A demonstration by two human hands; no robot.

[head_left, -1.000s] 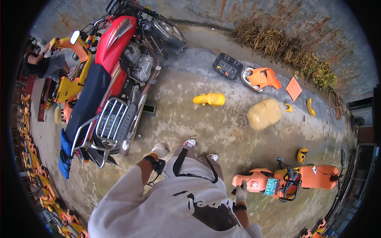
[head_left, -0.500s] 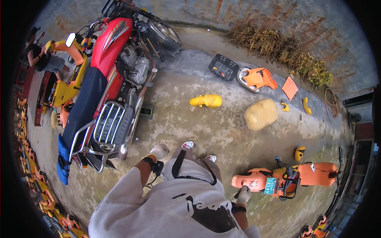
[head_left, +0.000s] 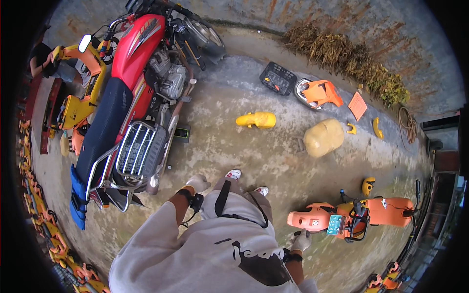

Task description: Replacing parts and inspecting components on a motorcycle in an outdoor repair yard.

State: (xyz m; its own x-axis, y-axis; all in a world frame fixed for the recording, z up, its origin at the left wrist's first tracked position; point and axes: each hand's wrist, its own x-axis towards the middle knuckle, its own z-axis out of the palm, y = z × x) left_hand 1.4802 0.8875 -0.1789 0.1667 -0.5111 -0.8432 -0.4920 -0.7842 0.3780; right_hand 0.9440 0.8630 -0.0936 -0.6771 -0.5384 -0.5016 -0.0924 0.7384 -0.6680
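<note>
On the concrete floor (head_left: 234,146) below me I see both gloved hands hanging free beside the grey sweatshirt. My left hand (head_left: 198,184) is loosely curled, gripping nothing, just beside the rear rack of the red motorcycle (head_left: 132,97). My right hand (head_left: 301,240) hangs with fingers loosely together (empty, as far as I can tell), near the orange chainsaw body (head_left: 312,219) lying on the floor. Farther off, toward the wall, lie a yellow plastic cover (head_left: 256,119), a pale yellow sack (head_left: 323,137) and a black crate (head_left: 278,78).
</note>
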